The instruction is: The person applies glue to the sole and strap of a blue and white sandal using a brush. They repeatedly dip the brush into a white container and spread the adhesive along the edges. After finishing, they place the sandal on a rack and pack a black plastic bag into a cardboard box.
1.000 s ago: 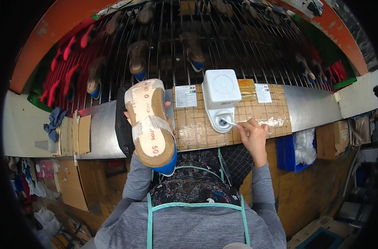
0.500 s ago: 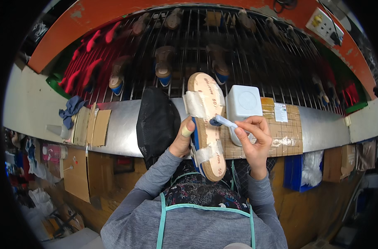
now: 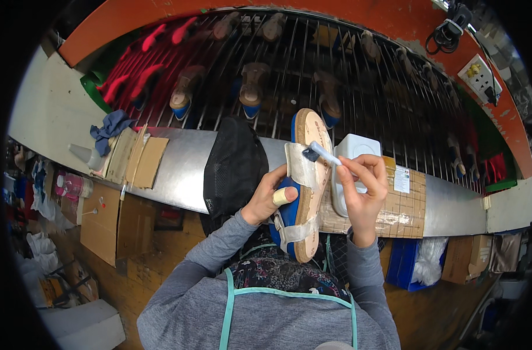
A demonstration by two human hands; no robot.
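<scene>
A blue shoe point(image 3: 307, 204) with a pale sole is held up in front of the metal table point(image 3: 187, 195), sole turned toward the viewer and toe end tipped slightly right. It is gripped along its left side by the left hand point(image 3: 269, 198), the wrapped thumb pressed against it. A small light-blue brush point(image 3: 326, 153) is pinched between the thumb and fingers of the right hand point(image 3: 365, 186); its dark tip is placed at the shoe's upper pale band, though contact cannot be told for certain.

Behind the right hand, a white container point(image 3: 360, 146) is set on a taped cardboard sheet point(image 3: 406, 216) that covers part of the table. A black mesh bag point(image 3: 234, 166) is laid left of the shoe; farther left, a crumpled blue cloth point(image 3: 111, 129), a clear cup point(image 3: 84, 154) and cardboard pieces point(image 3: 147, 166) are gathered. Beyond the table, more shoes point(image 3: 251, 96) are spread over a rack of metal bars, bordered by a worn orange frame point(image 3: 359, 20). Below, at right, a plastic bag point(image 3: 428, 262) is held in a blue bin point(image 3: 400, 262).
</scene>
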